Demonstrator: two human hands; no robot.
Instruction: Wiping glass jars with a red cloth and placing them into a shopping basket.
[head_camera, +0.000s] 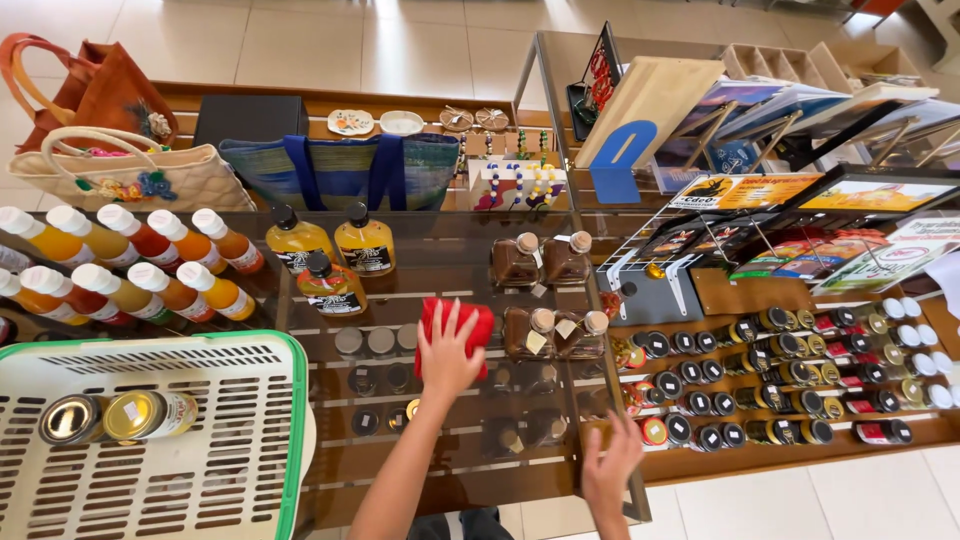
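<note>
Glass counter under us; our left hand lies flat on the red cloth mid-counter, fingers spread, just left of the brown bottles. We judge the cloth soft, light, easily bunched, best held by pressing down or pinching an edge. Our right hand rests at the near rim, fingers loosely spread, holding nothing.

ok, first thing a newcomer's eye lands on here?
The red cloth pressed flat under the left hand at the middle of the glass shelf top. Next, the rows of orange and yellow bottles far left, above the green-rimmed basket with two jars.
</note>
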